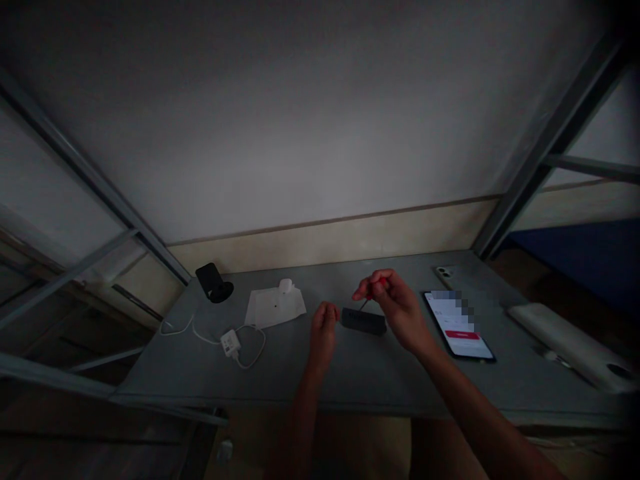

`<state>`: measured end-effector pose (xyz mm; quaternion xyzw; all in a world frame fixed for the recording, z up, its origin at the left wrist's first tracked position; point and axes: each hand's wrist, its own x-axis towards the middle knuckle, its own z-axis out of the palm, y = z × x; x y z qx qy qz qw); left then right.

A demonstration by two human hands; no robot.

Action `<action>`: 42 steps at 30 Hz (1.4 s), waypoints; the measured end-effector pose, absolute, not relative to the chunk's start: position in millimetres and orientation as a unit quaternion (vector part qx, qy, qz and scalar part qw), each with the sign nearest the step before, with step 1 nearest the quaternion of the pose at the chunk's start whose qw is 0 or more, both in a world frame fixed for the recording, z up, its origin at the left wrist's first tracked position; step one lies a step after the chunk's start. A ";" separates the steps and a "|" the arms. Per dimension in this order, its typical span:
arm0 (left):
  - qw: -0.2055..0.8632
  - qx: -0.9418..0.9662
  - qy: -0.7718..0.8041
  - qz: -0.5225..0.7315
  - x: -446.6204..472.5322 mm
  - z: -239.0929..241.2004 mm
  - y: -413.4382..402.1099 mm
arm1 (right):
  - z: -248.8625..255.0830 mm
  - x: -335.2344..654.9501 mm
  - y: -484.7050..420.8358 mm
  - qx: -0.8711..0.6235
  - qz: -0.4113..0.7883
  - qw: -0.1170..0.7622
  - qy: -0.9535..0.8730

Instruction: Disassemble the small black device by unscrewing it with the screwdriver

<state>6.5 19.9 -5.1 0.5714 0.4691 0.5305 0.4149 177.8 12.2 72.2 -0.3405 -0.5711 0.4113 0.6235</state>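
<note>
In my right hand [397,307] is a small screwdriver [371,293] with a red handle, its thin shaft slanting down. The shaft's lower end meets or overlaps the top of a dark oblong block [364,321] lying on the grey table [320,373]; whether it touches cannot be made out. Small marks run along the block's top. My left hand [324,325] is closed just beside the block's left end, fingers curled together. What it holds, if anything, is hidden in the dim light.
A phone with a lit screen [457,325] lies to the right, near another phone [444,272] and a long white case [570,347]. Leftward are white paper [257,308] bearing a small white case [285,286], a charger with cable [231,343] and a black stand [210,279]. Metal posts flank the table.
</note>
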 end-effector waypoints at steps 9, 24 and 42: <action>0.420 0.601 0.461 0.500 10.6 1.7 18.4 | 62.7 155.1 19.3 -0.317 0.454 0.649 -0.522; 0.443 0.599 0.422 0.517 12.7 -5.0 25.1 | 54.0 151.3 22.1 -0.311 0.457 0.656 -0.513; 0.378 0.613 0.462 0.518 20.8 -0.9 26.6 | 41.6 157.3 26.5 -0.392 0.307 0.609 -0.618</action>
